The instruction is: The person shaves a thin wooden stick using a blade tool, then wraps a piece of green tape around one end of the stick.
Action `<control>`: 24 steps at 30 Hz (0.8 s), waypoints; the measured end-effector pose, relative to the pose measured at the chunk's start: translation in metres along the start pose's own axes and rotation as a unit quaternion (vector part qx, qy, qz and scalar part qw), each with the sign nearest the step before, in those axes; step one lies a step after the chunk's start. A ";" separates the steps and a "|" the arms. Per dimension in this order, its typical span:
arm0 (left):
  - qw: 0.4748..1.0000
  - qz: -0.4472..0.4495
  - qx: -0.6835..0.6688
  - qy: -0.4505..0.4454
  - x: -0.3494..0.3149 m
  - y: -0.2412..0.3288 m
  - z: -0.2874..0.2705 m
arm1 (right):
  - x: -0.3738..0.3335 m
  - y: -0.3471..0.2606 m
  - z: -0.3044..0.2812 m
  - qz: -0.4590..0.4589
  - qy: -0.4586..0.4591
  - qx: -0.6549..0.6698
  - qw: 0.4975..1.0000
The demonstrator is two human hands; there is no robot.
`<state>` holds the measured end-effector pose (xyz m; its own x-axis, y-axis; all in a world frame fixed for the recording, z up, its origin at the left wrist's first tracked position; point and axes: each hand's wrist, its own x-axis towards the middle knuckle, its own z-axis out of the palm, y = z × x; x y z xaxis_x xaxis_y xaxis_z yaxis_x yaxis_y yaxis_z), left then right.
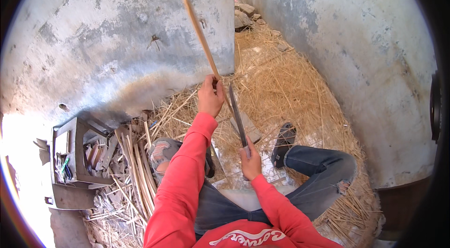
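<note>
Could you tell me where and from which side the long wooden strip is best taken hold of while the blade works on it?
Probably at its lower end, from the person's left. The wooden strip rises slanting up and leftward, and the blade in the right hand lies along its right side. The left hand already wraps it there, apart from the edge.
</note>
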<state>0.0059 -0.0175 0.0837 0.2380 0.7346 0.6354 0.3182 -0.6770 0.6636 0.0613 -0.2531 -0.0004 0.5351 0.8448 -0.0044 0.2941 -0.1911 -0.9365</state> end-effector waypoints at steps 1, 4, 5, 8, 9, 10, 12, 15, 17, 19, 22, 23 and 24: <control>1.000 -0.003 0.001 0.005 0.002 -0.003 -0.002 | 0.001 -0.003 -0.005 0.075 -0.036 0.011 0.996; 1.000 0.005 -0.023 0.008 0.000 -0.007 -0.003 | 0.014 -0.040 -0.019 -0.049 0.041 0.021 0.998; 1.000 0.004 -0.019 0.008 0.003 -0.008 -0.005 | 0.019 -0.061 -0.024 -0.081 0.064 0.027 0.994; 0.999 -0.024 -0.025 -0.004 -0.002 -0.009 -0.006 | 0.024 -0.108 -0.039 -0.146 0.134 0.088 0.976; 0.999 -0.039 -0.035 -0.010 -0.002 -0.007 -0.007 | 0.019 -0.108 -0.043 -0.148 0.141 0.047 0.978; 0.997 -0.055 -0.044 -0.016 -0.002 -0.006 -0.007 | 0.008 -0.093 -0.038 -0.131 0.133 0.040 0.982; 0.998 -0.044 -0.052 -0.017 0.001 -0.005 -0.006 | -0.014 -0.042 -0.020 -0.107 0.122 0.031 0.986; 0.999 -0.019 -0.047 -0.020 0.002 -0.004 -0.005 | -0.025 0.011 -0.013 0.007 -0.015 -0.013 1.000; 0.998 -0.015 -0.054 -0.024 0.002 -0.004 -0.005 | -0.013 0.020 -0.009 -0.108 0.045 -0.042 0.992; 0.996 -0.029 -0.076 -0.029 0.001 -0.004 -0.002 | -0.007 0.012 -0.011 -0.135 0.070 -0.027 0.988; 0.996 -0.025 -0.078 -0.041 0.000 -0.007 -0.009 | 0.006 -0.089 -0.033 -0.100 0.090 0.050 0.990; 0.996 -0.027 -0.067 -0.045 0.000 -0.006 -0.009 | 0.006 -0.106 -0.036 -0.118 0.115 0.073 0.984; 0.997 -0.029 -0.055 -0.050 0.002 -0.006 -0.009 | 0.006 -0.113 -0.037 -0.136 0.139 0.097 0.976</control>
<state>-0.0035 -0.0125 0.0843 0.3134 0.7696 0.5563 0.2327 -0.6302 0.7408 0.0603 -0.2449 0.1180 0.6607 0.6770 0.3244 0.3147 0.1426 -0.9384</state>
